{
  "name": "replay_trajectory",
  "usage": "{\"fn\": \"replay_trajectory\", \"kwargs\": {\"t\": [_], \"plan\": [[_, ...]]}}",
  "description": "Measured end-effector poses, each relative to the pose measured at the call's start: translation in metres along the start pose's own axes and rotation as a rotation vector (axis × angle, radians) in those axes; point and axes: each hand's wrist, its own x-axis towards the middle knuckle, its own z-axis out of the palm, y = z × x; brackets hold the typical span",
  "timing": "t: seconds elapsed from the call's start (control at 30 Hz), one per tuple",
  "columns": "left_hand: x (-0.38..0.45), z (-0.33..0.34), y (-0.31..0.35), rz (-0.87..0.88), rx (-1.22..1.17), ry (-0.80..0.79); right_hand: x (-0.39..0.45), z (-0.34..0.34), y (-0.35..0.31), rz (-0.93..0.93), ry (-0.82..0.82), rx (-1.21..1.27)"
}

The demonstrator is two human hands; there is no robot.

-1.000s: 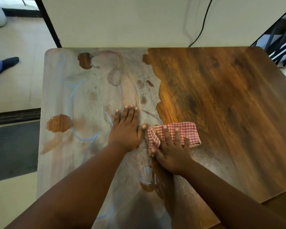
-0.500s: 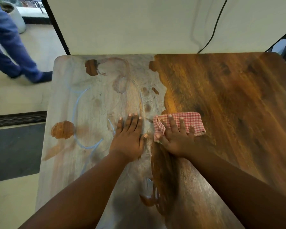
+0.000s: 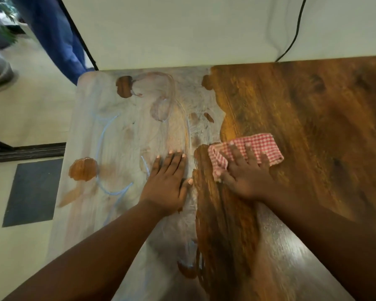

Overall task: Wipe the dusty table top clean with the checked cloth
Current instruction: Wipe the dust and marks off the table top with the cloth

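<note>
Both bare forearms reach forward side by side. The left hand (image 3: 165, 186) lies flat, palm down, fingers straight and together. The right hand (image 3: 245, 177) presses down with fingers spread.

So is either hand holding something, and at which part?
The right hand presses flat on the near left part of the folded red-and-white checked cloth; no curled grip. The left hand holds nothing.

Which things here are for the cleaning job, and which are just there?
For the job:
- red-and-white checked cloth
- dusty brown wooden table top
- right hand pressing the cloth
- left hand flat on the dust

Just there:
- black cable on the white wall
- grey floor mat
- someone's blue trouser leg
</note>
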Motion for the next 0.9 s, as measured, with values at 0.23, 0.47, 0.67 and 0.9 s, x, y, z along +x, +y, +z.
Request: {"fn": "replay_trajectory", "kwargs": {"t": [0.23, 0.47, 0.67, 0.9], "plan": [[0.016, -0.029, 0.001, -0.007, 0.002, 0.082, 0.029, -0.006, -0.051, 0.026, 0.057, 0.057], [0.079, -0.046, -0.051, 0.026, 0.081, 0.179, -0.006, 0.012, -0.016, 0.044, 0.075, 0.072], [0.097, -0.024, -0.08, -0.11, 0.082, 0.123, 0.088, -0.031, -0.04, 0.27, 0.034, 0.209], [0.1, -0.021, -0.082, -0.118, 0.077, 0.106, 0.05, -0.009, -0.036, -0.014, 0.138, 0.133]]}}
